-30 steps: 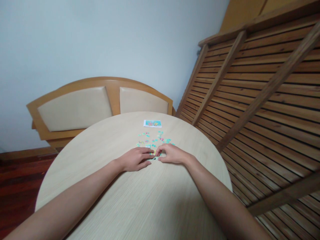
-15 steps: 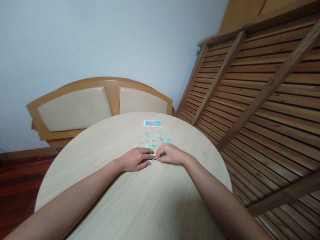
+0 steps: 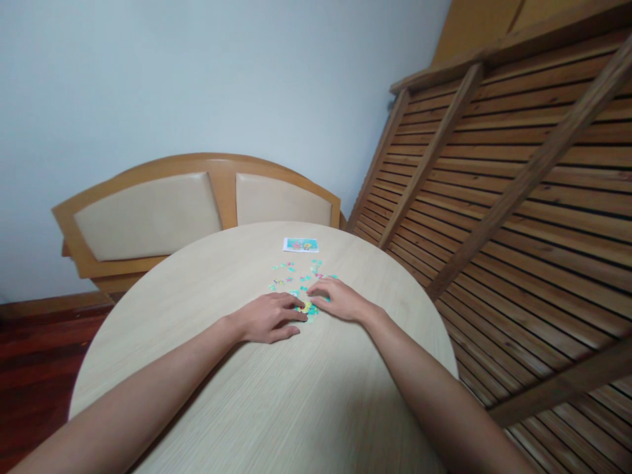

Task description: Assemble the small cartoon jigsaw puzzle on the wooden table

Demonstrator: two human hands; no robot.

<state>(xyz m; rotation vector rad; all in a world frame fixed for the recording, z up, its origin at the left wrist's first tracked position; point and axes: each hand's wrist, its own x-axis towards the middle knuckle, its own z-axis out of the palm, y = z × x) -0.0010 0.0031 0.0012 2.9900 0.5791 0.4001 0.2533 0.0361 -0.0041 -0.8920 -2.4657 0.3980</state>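
My left hand [image 3: 270, 318] lies on the table with its fingers stretched over the left side of a partly joined jigsaw puzzle [image 3: 313, 309]. Yellow and turquoise show in the joined part, and some of it is hidden beneath those fingers. Just to the right, my right hand [image 3: 340, 300] has its thumb and fingers apart, with nothing visible between them. Its fingertips are near the puzzle's upper right edge. Loose jigsaw pieces [image 3: 283, 281], mostly turquoise with a few pink and yellow, are scattered beyond both hands.
A picture card [image 3: 301, 245] of cartoon figures lies near the far edge of the round wooden table [image 3: 207, 276]. Behind it stands a padded headboard [image 3: 148, 214] against the wall. A slatted wooden frame [image 3: 494, 230] leans along the right side.
My right hand has opened out of its pinch and shifted slightly up, away from the puzzle's lower edge. More of the joined puzzle shows now. The left hand has barely moved.
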